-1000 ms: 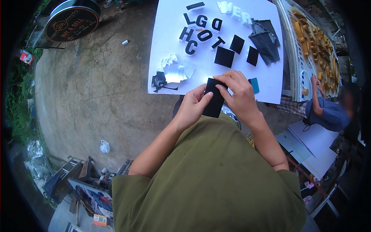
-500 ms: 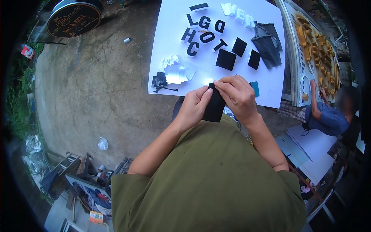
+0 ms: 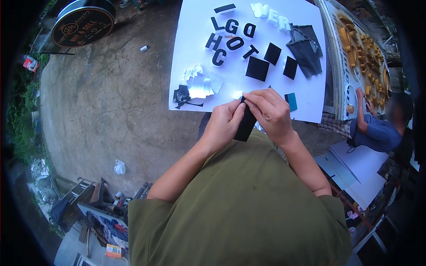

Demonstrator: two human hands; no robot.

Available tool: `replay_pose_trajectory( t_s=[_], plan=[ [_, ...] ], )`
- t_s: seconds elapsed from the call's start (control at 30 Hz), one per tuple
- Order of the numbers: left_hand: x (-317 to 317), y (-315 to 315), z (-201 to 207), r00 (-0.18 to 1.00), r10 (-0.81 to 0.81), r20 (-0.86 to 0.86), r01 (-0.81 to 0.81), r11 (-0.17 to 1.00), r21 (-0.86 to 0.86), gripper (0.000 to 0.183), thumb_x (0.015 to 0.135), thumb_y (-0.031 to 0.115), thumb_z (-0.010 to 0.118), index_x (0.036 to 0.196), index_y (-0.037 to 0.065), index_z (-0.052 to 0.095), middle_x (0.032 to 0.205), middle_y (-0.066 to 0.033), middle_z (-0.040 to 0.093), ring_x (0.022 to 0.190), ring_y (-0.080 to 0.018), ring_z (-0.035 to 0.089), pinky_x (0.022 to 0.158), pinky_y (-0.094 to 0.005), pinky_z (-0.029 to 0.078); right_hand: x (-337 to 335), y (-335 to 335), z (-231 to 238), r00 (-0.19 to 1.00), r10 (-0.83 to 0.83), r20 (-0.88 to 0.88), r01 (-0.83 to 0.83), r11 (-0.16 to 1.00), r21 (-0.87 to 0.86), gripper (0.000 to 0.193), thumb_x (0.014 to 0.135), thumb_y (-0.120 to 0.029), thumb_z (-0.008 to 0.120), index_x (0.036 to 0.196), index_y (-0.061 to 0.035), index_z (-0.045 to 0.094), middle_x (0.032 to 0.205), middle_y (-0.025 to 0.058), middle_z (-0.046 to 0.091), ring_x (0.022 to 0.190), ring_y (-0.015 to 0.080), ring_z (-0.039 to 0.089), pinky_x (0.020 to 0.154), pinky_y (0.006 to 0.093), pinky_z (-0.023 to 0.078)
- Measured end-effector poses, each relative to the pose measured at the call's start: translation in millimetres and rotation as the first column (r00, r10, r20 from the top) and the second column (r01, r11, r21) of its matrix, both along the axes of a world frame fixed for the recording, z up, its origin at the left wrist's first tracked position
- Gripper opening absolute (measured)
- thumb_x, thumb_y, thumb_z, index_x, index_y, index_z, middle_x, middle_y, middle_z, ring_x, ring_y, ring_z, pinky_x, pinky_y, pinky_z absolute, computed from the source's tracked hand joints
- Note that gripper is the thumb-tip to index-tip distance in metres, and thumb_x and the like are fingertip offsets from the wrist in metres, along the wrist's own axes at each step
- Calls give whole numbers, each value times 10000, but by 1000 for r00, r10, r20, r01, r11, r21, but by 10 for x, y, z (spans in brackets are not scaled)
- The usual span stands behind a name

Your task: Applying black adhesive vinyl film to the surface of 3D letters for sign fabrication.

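Note:
Both my hands meet at the near edge of a white board-topped table. My left hand is closed on a flat black rectangular piece, thumb on its face. My right hand pinches the same piece at its far top corner; its fingertips partly hide that edge. Beyond them lie several black-faced letter blocks with white sides, and black-faced rectangular blocks. White letter blocks stand at the far side. A teal card lies just past my right hand.
Peeled white scraps and crumpled black film sit at the table's near left. A dark frayed cloth lies on the right. Beyond it, another person works at a panel with yellow shapes. A round sign stands far left.
The black piece has tilted a little and shows narrower between my hands. My right hand has shifted slightly left. The whole view has moved a little, and the items on the table lie unchanged.

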State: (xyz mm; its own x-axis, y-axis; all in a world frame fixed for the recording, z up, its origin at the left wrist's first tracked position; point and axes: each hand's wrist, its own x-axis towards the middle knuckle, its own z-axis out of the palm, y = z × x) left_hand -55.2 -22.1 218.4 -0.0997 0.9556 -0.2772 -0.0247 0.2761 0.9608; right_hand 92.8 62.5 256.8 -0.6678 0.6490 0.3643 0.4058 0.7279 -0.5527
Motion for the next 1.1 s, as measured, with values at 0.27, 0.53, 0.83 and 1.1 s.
replay_pose_trajectory(
  t_s=[0.27, 0.53, 0.83, 1.1],
  plan=[
    [-8, 20, 182, 987, -50, -151, 48, 999, -16, 253, 1015, 159, 535, 923, -73, 572, 629, -227, 483, 540, -225, 372, 544, -400, 382, 45, -22, 20, 999, -25, -32, 23, 998, -51, 225, 763, 23, 759, 981, -24, 723, 900, 90, 699, 799, 264, 665, 687, 362, 533],
    [5, -25, 136, 996, -26, -80, 26, 1000, -7, 269, 1019, 172, 527, 920, -76, 564, 633, -223, 480, 544, -230, 375, 551, -398, 387, 70, -69, -16, 999, 8, -32, -6, 999, 49, 240, 745, 41, 757, 975, -21, 723, 908, 86, 702, 797, 259, 668, 690, 357, 542],
    [-14, -62, 247, 979, -34, -202, 41, 999, 27, 236, 1003, 162, 541, 915, -53, 584, 644, -244, 517, 530, -349, 474, 548, -440, 401, 40, -145, 2, 992, -71, -103, 62, 994, -90, 237, 741, 48, 757, 966, -17, 722, 895, 98, 703, 800, 263, 675, 686, 355, 540],
    [-54, -99, 302, 955, -68, -287, 74, 997, 10, 213, 985, 149, 554, 887, -38, 586, 670, -257, 541, 593, -432, 537, 562, -463, 413, 36, -181, 21, 997, -17, -81, 13, 999, -40, 252, 724, 47, 764, 966, -13, 725, 890, 96, 702, 780, 256, 668, 668, 350, 533]
  ],
)
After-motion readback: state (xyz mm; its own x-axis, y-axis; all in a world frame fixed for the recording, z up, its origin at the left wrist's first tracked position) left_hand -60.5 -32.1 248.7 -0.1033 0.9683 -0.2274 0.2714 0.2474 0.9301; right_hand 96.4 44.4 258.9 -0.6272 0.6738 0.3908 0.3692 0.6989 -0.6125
